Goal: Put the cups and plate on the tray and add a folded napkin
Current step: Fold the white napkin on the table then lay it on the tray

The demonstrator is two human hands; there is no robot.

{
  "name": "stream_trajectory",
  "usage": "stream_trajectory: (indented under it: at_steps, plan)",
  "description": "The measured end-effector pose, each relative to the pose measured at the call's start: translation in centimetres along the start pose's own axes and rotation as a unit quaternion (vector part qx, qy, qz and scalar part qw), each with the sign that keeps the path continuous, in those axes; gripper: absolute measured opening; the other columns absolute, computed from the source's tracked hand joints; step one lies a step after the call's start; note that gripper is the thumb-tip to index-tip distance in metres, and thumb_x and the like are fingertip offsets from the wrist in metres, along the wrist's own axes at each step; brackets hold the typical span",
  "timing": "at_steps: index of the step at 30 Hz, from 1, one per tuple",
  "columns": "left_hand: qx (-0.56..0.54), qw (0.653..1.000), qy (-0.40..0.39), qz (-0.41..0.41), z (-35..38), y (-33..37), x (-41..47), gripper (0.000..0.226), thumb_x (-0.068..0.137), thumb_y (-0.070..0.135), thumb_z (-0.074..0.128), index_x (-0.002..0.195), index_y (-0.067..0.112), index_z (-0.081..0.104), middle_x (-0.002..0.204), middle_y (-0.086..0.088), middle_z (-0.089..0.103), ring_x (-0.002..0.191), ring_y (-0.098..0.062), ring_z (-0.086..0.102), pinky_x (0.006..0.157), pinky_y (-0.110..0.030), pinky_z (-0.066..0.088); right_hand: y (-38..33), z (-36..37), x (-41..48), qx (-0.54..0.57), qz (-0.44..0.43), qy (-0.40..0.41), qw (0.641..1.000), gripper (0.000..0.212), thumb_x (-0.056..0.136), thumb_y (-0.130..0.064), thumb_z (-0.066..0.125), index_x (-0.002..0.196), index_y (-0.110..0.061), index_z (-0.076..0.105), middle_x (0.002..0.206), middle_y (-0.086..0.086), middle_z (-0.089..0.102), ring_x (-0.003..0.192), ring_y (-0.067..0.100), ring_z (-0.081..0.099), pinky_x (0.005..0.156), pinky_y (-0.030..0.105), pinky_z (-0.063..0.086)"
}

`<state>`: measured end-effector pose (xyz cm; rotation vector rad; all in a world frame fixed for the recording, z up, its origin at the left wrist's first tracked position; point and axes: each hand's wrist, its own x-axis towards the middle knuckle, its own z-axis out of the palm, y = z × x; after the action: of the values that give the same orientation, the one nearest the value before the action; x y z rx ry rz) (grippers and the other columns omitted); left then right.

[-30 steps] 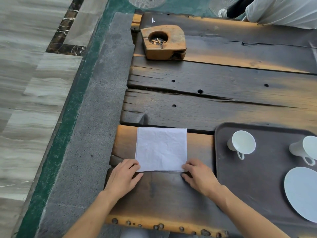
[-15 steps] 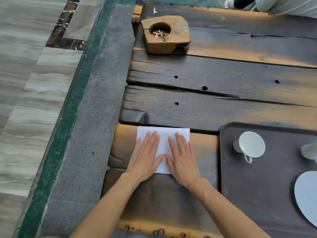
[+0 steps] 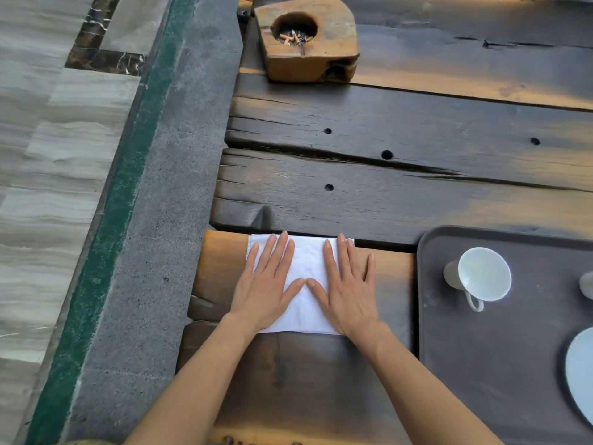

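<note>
A white napkin [image 3: 307, 264] lies flat on the wooden table near its left end. My left hand [image 3: 268, 284] and my right hand [image 3: 348, 285] both press on it with straight, spread fingers, thumbs nearly touching in the middle. To the right sits a dark grey tray [image 3: 481, 364]. On the tray a white cup [image 3: 481, 273] lies on its side with its handle toward me. A second cup [image 3: 587, 285] is cut off by the right edge. A white plate [image 3: 580, 377] shows partly at the lower right of the tray.
A wooden ashtray block [image 3: 309, 40] with cigarette butts stands at the far left of the dark plank table [image 3: 417, 139]. Left of the table runs a grey stone kerb [image 3: 167, 220], then a green strip and a marble floor.
My hands moved from the napkin's near corners onto its top and now press flat on it. The view shifted left, so the tray's contents sit nearer the right edge.
</note>
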<state>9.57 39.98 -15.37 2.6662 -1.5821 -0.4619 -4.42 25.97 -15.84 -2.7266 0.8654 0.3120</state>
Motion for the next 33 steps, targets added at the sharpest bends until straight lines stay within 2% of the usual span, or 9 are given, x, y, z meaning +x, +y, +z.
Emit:
stream_trajectory:
  at_steps: [5, 14, 19, 24, 26, 30, 32, 33]
  plan:
    - [0.015, 1.0, 0.011, -0.009, 0.7, -0.3, 0.0, 0.075, 0.103, 0.06, 0.022, 0.162, 0.013, 0.021, 0.171, -0.01, 0.012, 0.158, -0.028, 0.011, 0.126, -0.047, 0.004, 1.6, 0.3, -0.2, -0.001, 0.011, 0.01, 1.0, 0.085, 0.096, -0.072, 0.023, 0.162, -0.02, 0.016, 0.17, 0.008, 0.006, 0.157, 0.026, 0.009, 0.121, 0.063, 0.011]
    - [0.023, 1.0, 0.014, -0.01, 1.3, -0.6, 0.1, 0.076, 0.103, 0.061, 0.024, 0.163, 0.015, 0.015, 0.172, -0.009, 0.006, 0.159, -0.026, 0.004, 0.127, -0.046, 0.001, 1.8, 0.6, -0.1, 0.003, 0.002, 0.014, 1.0, 0.083, 0.097, -0.072, 0.021, 0.162, -0.021, 0.015, 0.17, 0.008, 0.007, 0.156, 0.027, 0.01, 0.122, 0.061, 0.007]
    - [0.026, 1.0, 0.013, -0.012, 1.0, -0.5, 0.0, 0.078, 0.102, 0.062, 0.032, 0.162, 0.014, 0.02, 0.171, -0.009, 0.009, 0.158, -0.026, 0.007, 0.125, -0.048, 0.007, 1.7, 0.2, -0.1, -0.002, 0.008, -0.012, 1.0, 0.084, 0.097, -0.072, 0.018, 0.161, -0.019, 0.018, 0.17, 0.008, 0.009, 0.156, 0.028, 0.012, 0.121, 0.062, 0.011]
    - [0.028, 0.999, 0.003, -0.019, 0.4, -0.3, -0.1, 0.078, 0.102, 0.064, 0.021, 0.162, 0.014, 0.022, 0.17, -0.012, 0.014, 0.156, -0.031, 0.017, 0.122, -0.05, 0.014, 1.3, -0.4, -0.1, -0.006, 0.008, -0.022, 1.0, 0.084, 0.097, -0.071, 0.021, 0.161, -0.017, 0.02, 0.169, 0.01, 0.01, 0.156, 0.029, 0.013, 0.12, 0.062, 0.009]
    - [0.031, 0.999, 0.003, -0.037, 0.4, -0.4, -0.7, 0.078, 0.101, 0.063, 0.029, 0.161, 0.013, 0.024, 0.17, -0.014, 0.015, 0.157, -0.031, 0.015, 0.123, -0.051, 0.014, 1.0, -0.8, -0.1, 0.0, 0.012, -0.024, 1.0, 0.084, 0.097, -0.069, 0.023, 0.161, -0.017, 0.018, 0.169, 0.011, 0.008, 0.156, 0.03, 0.01, 0.121, 0.06, 0.004]
    - [0.016, 0.996, 0.001, -0.092, 0.5, -0.2, -2.4, 0.081, 0.098, 0.063, 0.038, 0.161, 0.013, 0.025, 0.17, -0.013, 0.015, 0.156, -0.028, 0.007, 0.124, -0.048, 0.005, 0.8, -1.7, -0.4, 0.008, 0.016, -0.058, 0.998, 0.081, 0.097, -0.067, 0.015, 0.162, -0.021, -0.002, 0.168, 0.01, -0.015, 0.156, 0.031, -0.01, 0.124, 0.057, -0.005]
    - [-0.018, 0.993, 0.008, -0.118, 0.5, 0.2, -3.3, 0.081, 0.099, 0.061, 0.039, 0.162, 0.014, 0.02, 0.171, -0.013, 0.01, 0.157, -0.028, 0.005, 0.125, -0.044, 0.004, 1.0, -2.5, -0.8, 0.013, 0.015, -0.069, 0.997, 0.078, 0.099, -0.064, 0.018, 0.162, -0.021, -0.003, 0.167, 0.013, -0.017, 0.156, 0.033, -0.012, 0.124, 0.056, -0.003]
    - [-0.052, 0.989, 0.017, -0.135, 0.4, 0.4, -3.7, 0.08, 0.1, 0.058, 0.042, 0.163, 0.014, 0.019, 0.171, -0.013, 0.009, 0.157, -0.029, 0.007, 0.126, -0.043, 0.006, 1.0, -2.8, -1.1, 0.019, 0.019, -0.068, 0.997, 0.077, 0.101, -0.061, 0.024, 0.162, -0.02, 0.003, 0.168, 0.016, -0.012, 0.156, 0.036, -0.007, 0.125, 0.055, 0.001]
